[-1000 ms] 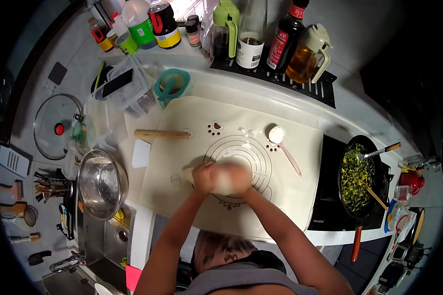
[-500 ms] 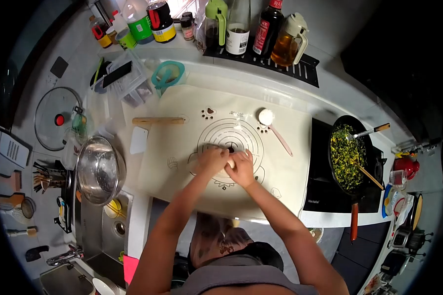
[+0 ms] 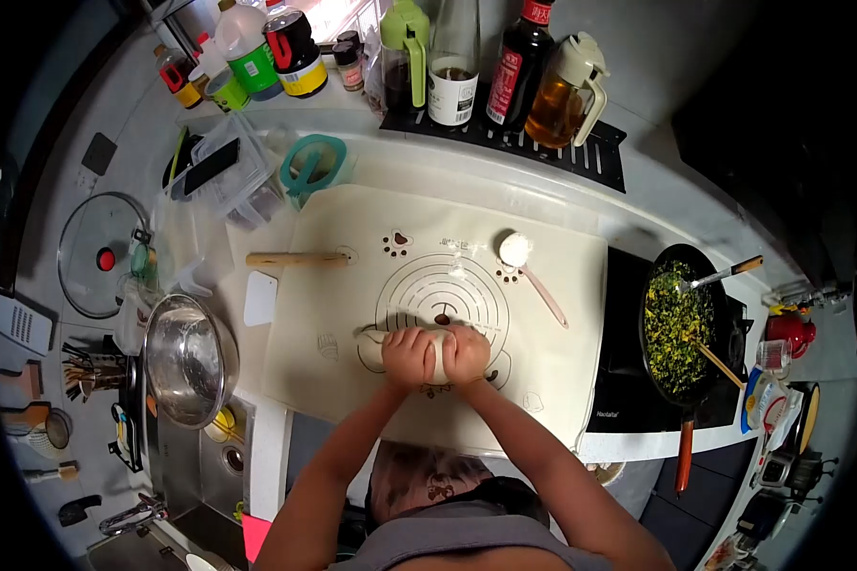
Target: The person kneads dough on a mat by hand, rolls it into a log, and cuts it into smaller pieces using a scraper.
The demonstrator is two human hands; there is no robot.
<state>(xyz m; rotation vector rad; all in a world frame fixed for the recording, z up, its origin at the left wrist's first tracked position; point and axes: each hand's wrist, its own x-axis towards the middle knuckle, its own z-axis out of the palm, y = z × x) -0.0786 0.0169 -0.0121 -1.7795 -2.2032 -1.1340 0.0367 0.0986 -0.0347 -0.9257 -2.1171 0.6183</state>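
Large cream mat [image 3: 567,257], with pale dough [image 3: 437,362] near its middle, under two hands.
Taking the dough as the clock's centre, a dark pan [image 3: 722,328] of chopped green and yellow food stands at 3 o'clock, off the mat, and a steel bowl [image 3: 186,357] at 9; the dough lies across the lower part of the printed circles, the left hand [image 3: 409,358] and right hand [image 3: 467,355] side by side on it, fingers close together and curled over it, tips hidden; a wooden rolling pin [image 3: 298,259] lies at 10, a spoon [image 3: 547,297] heaped with white powder [image 3: 514,249] at 1.
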